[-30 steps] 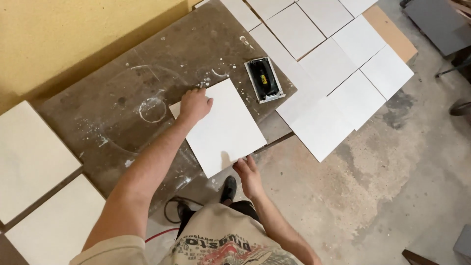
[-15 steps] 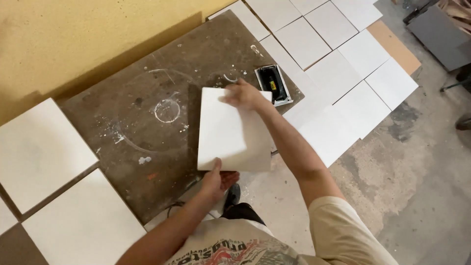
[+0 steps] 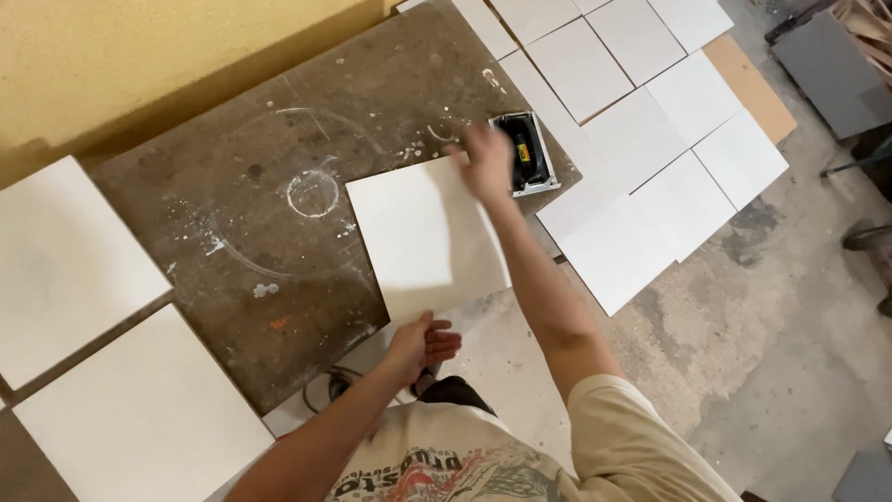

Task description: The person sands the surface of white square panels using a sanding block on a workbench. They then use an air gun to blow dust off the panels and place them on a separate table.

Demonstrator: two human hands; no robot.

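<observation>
the white square tile (image 3: 423, 237) lies flat on the dark stained board (image 3: 242, 204), its near edge gripped by the left hand (image 3: 420, 342). the right hand (image 3: 488, 163), blurred, rests on the tile's far corner beside a small black tray (image 3: 531, 153); i cannot tell how its fingers are set.

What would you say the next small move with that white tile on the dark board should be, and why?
Probably settle the white tile flat and square it up. It lies askew on the dark board, its near corner hanging past the board's edge. The left hand holds that near edge, while the right hand, blurred, is at the far corner beside the black tool.
</observation>
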